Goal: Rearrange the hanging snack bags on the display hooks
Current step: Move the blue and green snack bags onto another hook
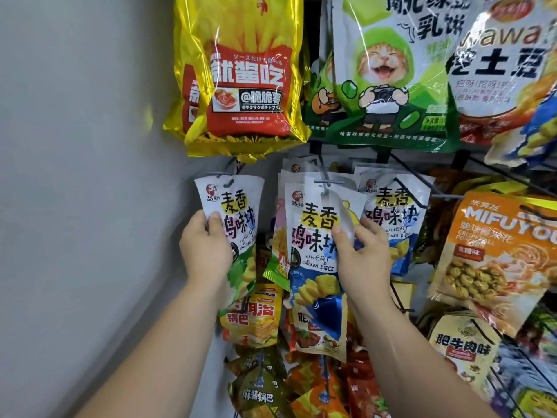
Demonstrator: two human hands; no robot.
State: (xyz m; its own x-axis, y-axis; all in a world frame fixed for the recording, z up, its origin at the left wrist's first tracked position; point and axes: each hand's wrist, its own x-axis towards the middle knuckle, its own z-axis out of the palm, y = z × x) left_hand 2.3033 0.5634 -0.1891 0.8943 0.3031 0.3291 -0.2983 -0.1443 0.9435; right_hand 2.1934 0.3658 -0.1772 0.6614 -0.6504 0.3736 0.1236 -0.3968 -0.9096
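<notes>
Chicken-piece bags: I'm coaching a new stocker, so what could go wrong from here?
The right hand pinches the front blue bag by its curled edge; a sideways tug could tear its hang hole on the middle hook. The bags behind might slide off with it. The green bag in the left hand could slip too.

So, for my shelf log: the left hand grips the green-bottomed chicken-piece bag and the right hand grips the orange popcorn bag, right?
Not quite. In the head view the right hand grips the blue-bottomed chicken-piece bag; the left hand does grip the green-bottomed bag.
</notes>
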